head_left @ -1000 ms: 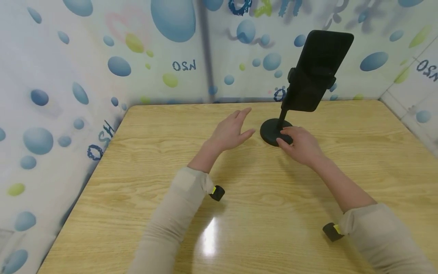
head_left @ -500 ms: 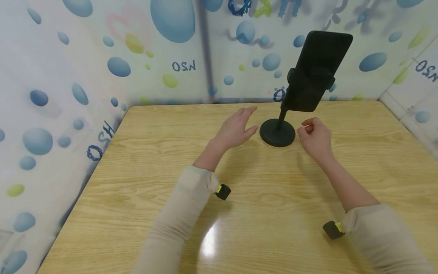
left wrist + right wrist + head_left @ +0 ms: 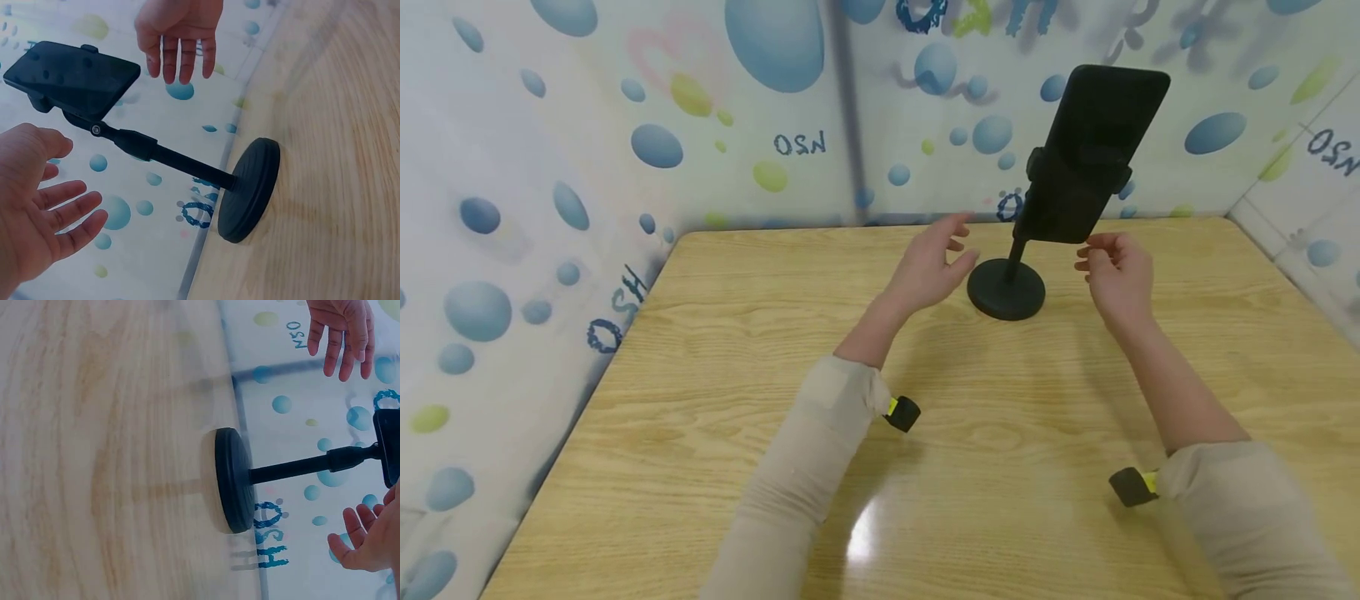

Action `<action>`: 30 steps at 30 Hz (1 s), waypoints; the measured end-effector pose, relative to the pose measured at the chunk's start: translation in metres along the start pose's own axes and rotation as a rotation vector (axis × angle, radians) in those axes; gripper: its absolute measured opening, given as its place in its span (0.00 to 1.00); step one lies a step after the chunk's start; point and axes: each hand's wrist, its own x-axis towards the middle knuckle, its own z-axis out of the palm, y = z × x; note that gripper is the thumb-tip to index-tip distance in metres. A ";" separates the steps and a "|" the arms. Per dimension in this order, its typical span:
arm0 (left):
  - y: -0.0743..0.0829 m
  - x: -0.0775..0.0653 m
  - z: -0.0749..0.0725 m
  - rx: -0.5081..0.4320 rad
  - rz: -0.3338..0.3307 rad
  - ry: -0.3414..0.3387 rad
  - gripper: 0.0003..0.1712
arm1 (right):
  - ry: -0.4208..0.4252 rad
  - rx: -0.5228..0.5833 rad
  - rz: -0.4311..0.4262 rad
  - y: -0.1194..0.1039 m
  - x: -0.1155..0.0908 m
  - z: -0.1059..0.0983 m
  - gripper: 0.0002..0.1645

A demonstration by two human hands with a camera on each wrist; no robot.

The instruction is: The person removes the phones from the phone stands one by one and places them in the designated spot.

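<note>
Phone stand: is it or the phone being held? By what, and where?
Left hand and right hand hold nothing; both are apart from the phone stand. The phone is held only by the stand's clamp, at its two long edges.

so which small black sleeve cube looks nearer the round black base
The small black cube at the left beige sleeve; the right cube sits farther from that round base in the head view.

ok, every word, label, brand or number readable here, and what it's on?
"OSN", probably N2O reversed: back wall, also right wall.
"OSH", probably H2O reversed: left wall, also back wall behind the stand.
Large lettering atop back wall: cut off, can't read as a word.
Phone and stand: none readable.
</note>
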 end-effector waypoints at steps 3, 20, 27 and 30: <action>0.005 0.002 -0.001 -0.056 -0.004 0.025 0.29 | 0.022 0.018 0.016 -0.004 0.002 -0.004 0.14; 0.030 0.031 -0.009 -0.134 -0.055 0.058 0.27 | 0.074 0.221 0.011 -0.021 0.011 -0.009 0.15; 0.041 0.041 -0.007 -0.143 -0.045 0.037 0.29 | 0.110 0.386 0.004 -0.030 0.014 -0.009 0.13; 0.046 0.044 -0.007 -0.162 -0.036 0.031 0.30 | 0.122 0.463 0.001 -0.032 0.015 -0.009 0.14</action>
